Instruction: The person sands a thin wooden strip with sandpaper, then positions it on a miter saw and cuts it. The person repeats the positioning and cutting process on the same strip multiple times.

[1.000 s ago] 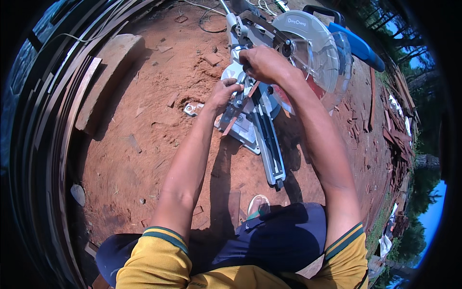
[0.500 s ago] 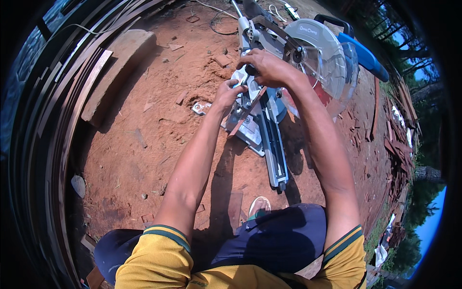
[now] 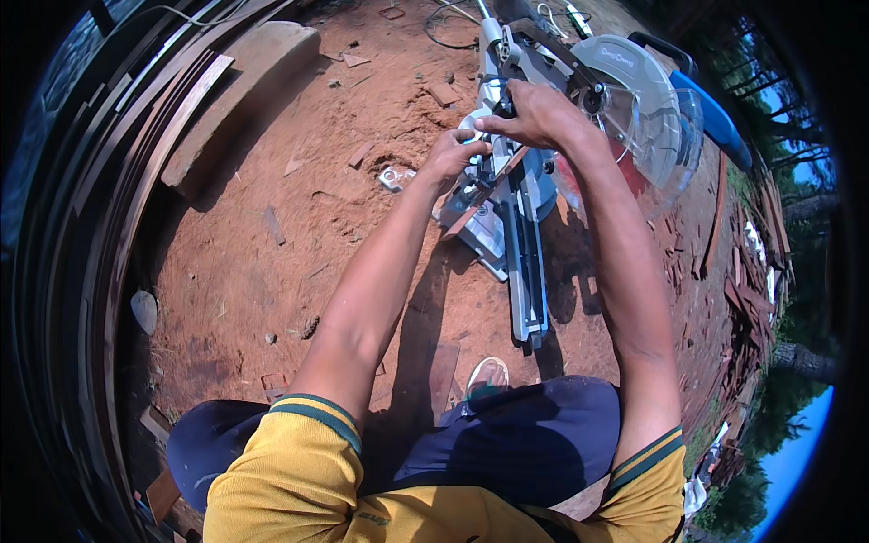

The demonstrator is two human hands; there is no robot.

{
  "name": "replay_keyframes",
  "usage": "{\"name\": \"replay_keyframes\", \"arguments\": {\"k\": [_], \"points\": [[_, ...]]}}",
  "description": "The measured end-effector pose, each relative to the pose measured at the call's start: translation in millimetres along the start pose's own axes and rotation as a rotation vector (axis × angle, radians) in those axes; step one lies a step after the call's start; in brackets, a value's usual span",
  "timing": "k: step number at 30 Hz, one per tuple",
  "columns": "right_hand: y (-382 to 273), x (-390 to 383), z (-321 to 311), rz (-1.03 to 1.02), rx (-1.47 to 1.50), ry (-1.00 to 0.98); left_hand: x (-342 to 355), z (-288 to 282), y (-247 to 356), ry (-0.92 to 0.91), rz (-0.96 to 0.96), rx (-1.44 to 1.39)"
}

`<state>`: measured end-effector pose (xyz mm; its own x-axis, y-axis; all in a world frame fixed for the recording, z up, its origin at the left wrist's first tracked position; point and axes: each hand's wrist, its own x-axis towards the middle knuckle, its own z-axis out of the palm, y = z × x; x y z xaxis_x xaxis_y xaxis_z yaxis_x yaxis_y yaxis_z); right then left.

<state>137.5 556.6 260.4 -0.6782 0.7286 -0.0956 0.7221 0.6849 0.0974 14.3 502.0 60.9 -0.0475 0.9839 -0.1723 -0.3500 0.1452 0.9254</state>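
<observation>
Boards (image 3: pixel 136 163) line the left. The left hand (image 3: pixel 453 156) curls narrowly at the mitre saw (image 3: pixel 534 185), which stands on red dirt (image 3: pixel 272 244); rightward, the right hand (image 3: pixel 543 113) bends over it. I cannot tell what either grips.

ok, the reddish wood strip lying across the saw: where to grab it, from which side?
Probably the lower-left end of the wood strip, coming from the person's near left. That end points down-left, away from both the left hand and right hand. It's long and thin, so a pinch across its narrow width should suit.
</observation>
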Motion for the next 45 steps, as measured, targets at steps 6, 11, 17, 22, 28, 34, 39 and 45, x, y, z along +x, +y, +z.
{"name": "replay_keyframes", "arguments": {"k": [6,11,17,22,28,34,39,45], "points": [[6,1,-3,-0.167,0.056,0.015,-3,5,6,0.024,0.019,0.034],[24,0,2,-0.243,0.073,0.031,10,4,-10,0.114,0.089,0.069],[5,15,-9,-0.093,-0.052,-0.041,33,15,-33,0.189,0.247,0.058],[-25,-15,-23,-0.257,-0.104,0.011,39,16,-33,0.171,0.260,-0.060],[-21,-17,-15,0.012,-0.017,0.004,36,11,-26,0.227,0.216,0.287],[10,8,6,-0.269,-0.015,0.115,13,2,-12,0.110,0.079,0.160],[8,-1,0,-0.222,-0.081,0.098,5,3,-1,-0.025,0.018,-0.019],[2,-7,-10,-0.017,-0.082,0.008,12,0,5,-0.141,-0.098,0.002]]}}
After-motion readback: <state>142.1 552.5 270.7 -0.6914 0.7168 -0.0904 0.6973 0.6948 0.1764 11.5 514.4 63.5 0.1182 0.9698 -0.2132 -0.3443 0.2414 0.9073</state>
